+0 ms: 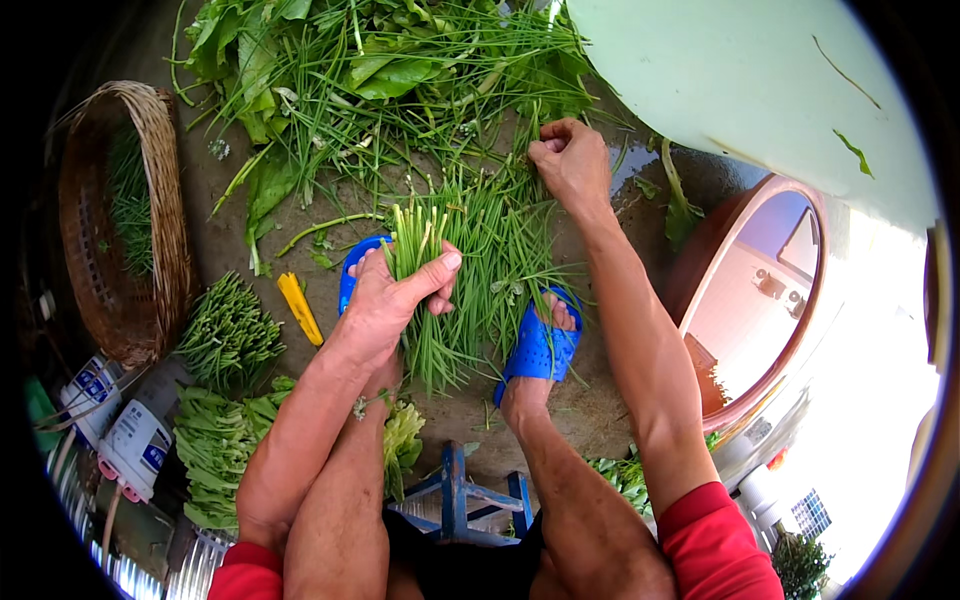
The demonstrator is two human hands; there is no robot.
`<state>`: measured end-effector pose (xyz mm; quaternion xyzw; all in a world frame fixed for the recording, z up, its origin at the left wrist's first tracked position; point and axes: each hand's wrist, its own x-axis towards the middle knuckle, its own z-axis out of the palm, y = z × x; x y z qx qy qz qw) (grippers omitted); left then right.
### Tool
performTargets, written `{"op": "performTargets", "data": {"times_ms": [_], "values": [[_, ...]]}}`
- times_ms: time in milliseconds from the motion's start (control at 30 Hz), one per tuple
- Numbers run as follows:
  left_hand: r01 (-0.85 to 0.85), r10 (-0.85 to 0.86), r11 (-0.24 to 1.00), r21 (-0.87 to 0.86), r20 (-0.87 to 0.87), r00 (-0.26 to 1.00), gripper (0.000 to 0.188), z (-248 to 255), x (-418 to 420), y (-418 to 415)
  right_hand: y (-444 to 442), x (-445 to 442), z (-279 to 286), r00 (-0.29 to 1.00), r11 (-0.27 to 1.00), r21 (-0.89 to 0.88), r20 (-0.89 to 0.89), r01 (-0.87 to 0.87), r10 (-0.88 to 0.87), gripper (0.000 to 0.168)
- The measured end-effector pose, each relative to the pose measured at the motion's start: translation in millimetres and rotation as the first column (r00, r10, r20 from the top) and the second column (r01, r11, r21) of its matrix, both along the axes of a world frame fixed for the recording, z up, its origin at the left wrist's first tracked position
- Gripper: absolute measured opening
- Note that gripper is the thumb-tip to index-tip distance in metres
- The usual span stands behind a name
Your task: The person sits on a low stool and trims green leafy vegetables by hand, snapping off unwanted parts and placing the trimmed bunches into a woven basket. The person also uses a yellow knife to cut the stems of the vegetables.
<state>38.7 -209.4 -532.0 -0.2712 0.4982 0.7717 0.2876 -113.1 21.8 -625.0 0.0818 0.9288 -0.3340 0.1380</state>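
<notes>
My left hand is closed around a bunch of thin green stalks that look like chives. Their pale cut ends stick up past my thumb, and the leaves hang below my fist. Under and beside it, a spread of loose chives lies on the ground between my feet. My right hand is at the upper right edge of that spread, thumb and fingertips drawn together beside some green strands. Whether a strand is pinched there, I cannot tell.
A heap of leaves and stalks covers the ground ahead. At left stand a wicker basket, a stacked chive bundle, leafy greens and a yellow-handled tool. A water-filled round vessel and a pale green surface are at right.
</notes>
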Motion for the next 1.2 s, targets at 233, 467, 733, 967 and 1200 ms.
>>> {"op": "performTargets", "data": {"times_ms": [233, 467, 733, 967, 1200], "values": [[-0.131, 0.107, 0.979, -0.156, -0.153, 0.982, 0.025, 6.0, -10.9, 1.8, 12.5, 46.7, 84.0, 0.998, 0.906, -0.422, -0.034, 0.029, -0.048, 0.022], [-0.065, -0.035, 0.972, -0.224, -0.415, 0.909, 0.034, 32.0, -25.6, 21.1, -18.9, 77.6, 162.7, 0.955, 0.811, -0.52, -0.035, -0.268, 0.293, 0.014], [0.123, -0.169, 0.968, -0.221, -0.202, 0.965, 0.015, 49.1, 4.0, -33.4, 18.5, 80.9, 74.8, 0.992, 0.98, -0.183, 0.084, -0.08, 0.097, 0.03], [-0.277, 0.262, 0.952, -0.131, -0.121, 0.957, 0.016, 67.2, 8.5, -71.0, 15.5, 100.4, 40.3, 0.953, 0.952, 0.086, 0.098, -0.295, 0.287, 0.026], [-0.348, 0.332, 0.92, -0.179, -0.114, 0.936, 0.025, 57.2, 8.6, -68.4, 43.3, 82.3, 58.0, 0.957, 0.958, -0.283, 0.288, 0.057, 0.028, 0.018]]}}
